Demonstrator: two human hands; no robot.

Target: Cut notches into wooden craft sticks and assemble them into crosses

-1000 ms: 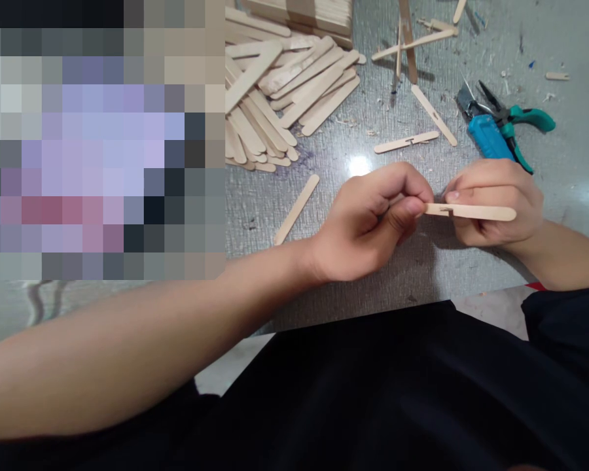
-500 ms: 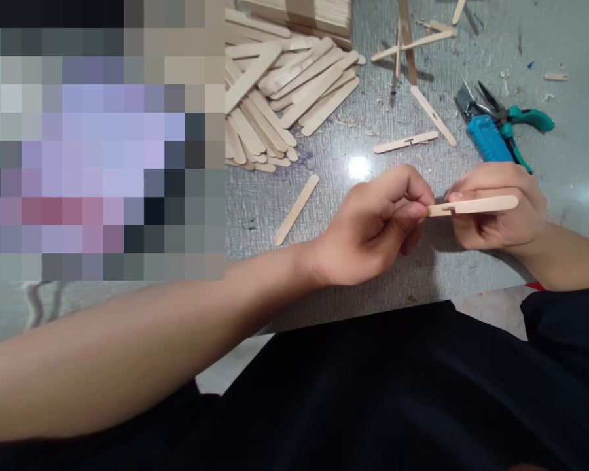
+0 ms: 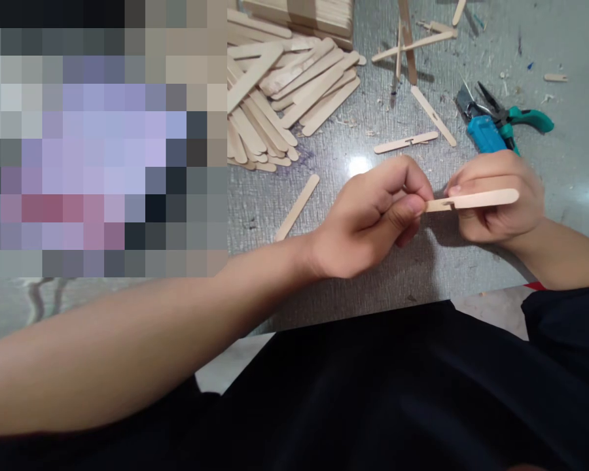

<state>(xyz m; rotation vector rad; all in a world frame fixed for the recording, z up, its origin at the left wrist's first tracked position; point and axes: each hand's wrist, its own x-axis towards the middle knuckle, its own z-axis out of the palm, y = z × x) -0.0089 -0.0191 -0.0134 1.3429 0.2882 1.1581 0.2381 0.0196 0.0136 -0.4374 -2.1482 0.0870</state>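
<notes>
A notched wooden craft stick [image 3: 488, 199] lies nearly level between my two hands above the table edge. Its left end is pinched between the thumb and forefinger of my left hand [image 3: 373, 219]. Curled behind the stick's middle and right part, my right hand [image 3: 508, 196] grips it with the thumb tip at its upper edge; some of these fingers are hidden. A small notch shows in the stick between the hands. Beyond them lie two more notched craft sticks, one flat [image 3: 405, 142] and one slanting [image 3: 434, 116].
A blue-handled cutter [image 3: 485, 133] and teal-handled pliers [image 3: 527, 120] lie just past my right hand. A pile of craft sticks [image 3: 294, 85] spreads at the upper middle, with a single stick [image 3: 298, 206] near my left wrist. Crossed sticks [image 3: 412, 47] stand farther back. Wood scraps dot the table.
Both hands have shifted slightly up and away from me with the craft stick. My right hand covers more of the blue cutter's handle. The grip looks the same.
</notes>
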